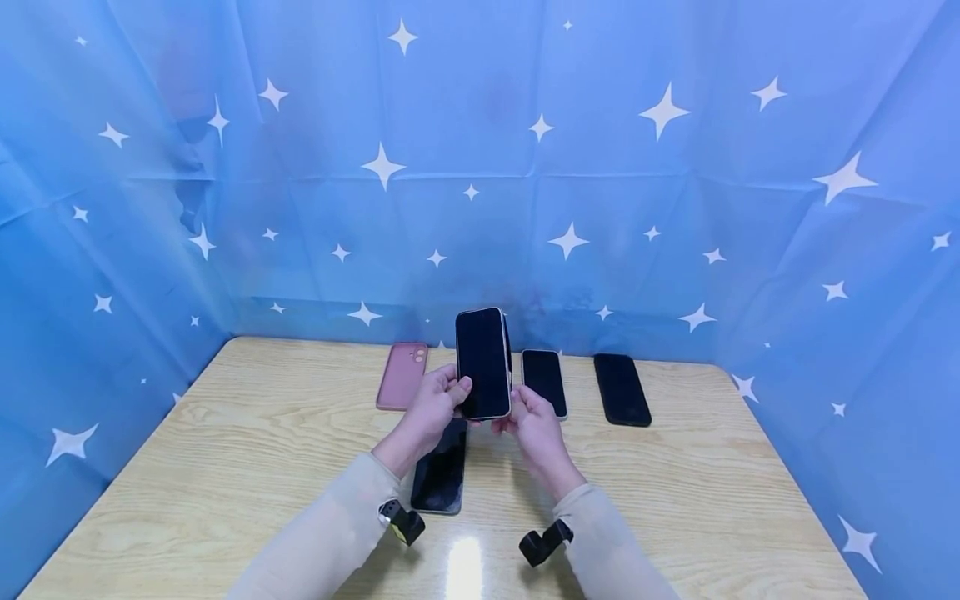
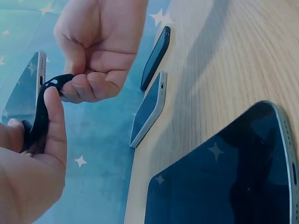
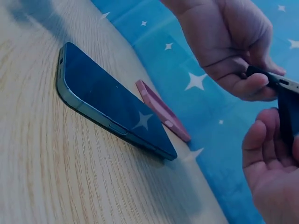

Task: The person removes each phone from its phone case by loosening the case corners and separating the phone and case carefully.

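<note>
My left hand [image 1: 429, 414] grips a phone [image 1: 482, 367] with a dark screen and light metal edge, its thumb on the front. The phone is raised above the table, screen toward me. A black flexible phone case [image 2: 42, 114] sits behind the phone, partly apart from it at the bottom end in the left wrist view. My right hand [image 1: 542, 435] pinches a corner of this case with curled fingers. Below my left hand, another dark phone [image 1: 440, 471] lies screen up. How much of the phone sits inside the case is hidden.
A pink phone case [image 1: 402, 377] lies at the back left of the wooden table [image 1: 712, 500]. To the right of my hands lie a light-edged phone [image 1: 545, 379] and a black phone [image 1: 622, 389]. A blue curtain [image 1: 480, 108] with white stars encloses the table's back and sides.
</note>
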`<move>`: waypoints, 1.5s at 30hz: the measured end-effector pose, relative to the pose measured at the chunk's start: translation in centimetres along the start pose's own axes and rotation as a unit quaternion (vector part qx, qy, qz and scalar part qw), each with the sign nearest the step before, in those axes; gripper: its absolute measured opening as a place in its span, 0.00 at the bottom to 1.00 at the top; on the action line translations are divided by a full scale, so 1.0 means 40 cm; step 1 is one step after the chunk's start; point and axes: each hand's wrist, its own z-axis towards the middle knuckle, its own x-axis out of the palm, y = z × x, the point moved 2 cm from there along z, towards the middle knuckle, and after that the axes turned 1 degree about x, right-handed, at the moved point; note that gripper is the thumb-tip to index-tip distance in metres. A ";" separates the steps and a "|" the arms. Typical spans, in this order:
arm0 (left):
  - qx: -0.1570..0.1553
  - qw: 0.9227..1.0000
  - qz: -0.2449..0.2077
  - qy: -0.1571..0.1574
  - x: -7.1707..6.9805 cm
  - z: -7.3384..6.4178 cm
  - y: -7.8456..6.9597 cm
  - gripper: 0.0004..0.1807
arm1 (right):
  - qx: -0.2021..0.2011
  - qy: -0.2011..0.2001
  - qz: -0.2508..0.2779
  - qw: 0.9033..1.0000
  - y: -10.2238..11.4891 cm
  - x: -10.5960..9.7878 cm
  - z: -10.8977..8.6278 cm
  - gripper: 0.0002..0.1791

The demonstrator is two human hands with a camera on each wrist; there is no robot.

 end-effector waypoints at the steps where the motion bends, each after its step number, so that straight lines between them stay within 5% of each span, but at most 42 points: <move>1: 0.000 1.000 0.000 0.001 -0.002 -0.001 -0.001 0.14 | 0.002 0.002 0.003 1.000 0.000 0.000 0.000 0.15; 12: 0.039 0.996 0.077 -0.030 -0.012 -0.006 -0.004 0.08 | 0.044 -0.019 -0.041 0.998 -0.007 -0.013 -0.005 0.16; 23: 0.100 0.978 0.181 -0.037 -0.006 -0.013 -0.001 0.04 | 0.083 -0.049 -0.075 0.993 -0.001 -0.016 -0.016 0.21; 34: 0.107 0.971 0.203 -0.061 -0.002 -0.017 0.009 0.04 | 0.096 -0.044 -0.056 0.993 0.001 -0.016 -0.018 0.21; 45: 0.072 0.974 0.202 -0.067 -0.012 -0.013 0.015 0.05 | 0.039 -0.011 -0.154 0.987 -0.001 -0.011 -0.018 0.13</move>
